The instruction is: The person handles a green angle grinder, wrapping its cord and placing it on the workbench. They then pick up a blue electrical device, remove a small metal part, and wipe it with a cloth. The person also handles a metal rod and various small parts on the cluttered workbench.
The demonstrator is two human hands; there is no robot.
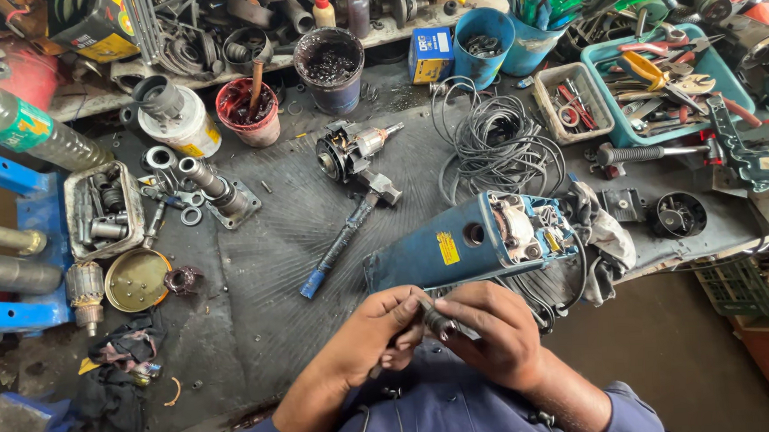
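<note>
1. We hold a small dark metal part [438, 320] between both hands, close to our chest and just in front of the near edge of the workbench [256, 275].
2. Our left hand [382, 330] curls its fingers narrowly around the near end of the part, thumb on top, so the fingers are closed on it.
3. Our right hand [487, 329] pinches the other end; a short pale metal tip shows between its fingers, and these fingers are also closed on the part.
4. Just beyond the hands lies the blue power tool housing [456, 247], opened at its right end with wiring showing, touching a grey rag [605, 239].
5. We judge the part to be light, stiff and hard, probably greasy and so somewhat slippery; a firm fingertip grip at both ends, as now, suits it better than a loose palm hold.
6. Its exact shape is mostly hidden by our fingers, so we cannot tell whether it has delicate edges.
7. Farther back rest a hammer [346, 235] with a blue-tipped handle, a motor armature [355, 149] and a coil of grey cable [495, 144], all well apart from the hands.
</note>
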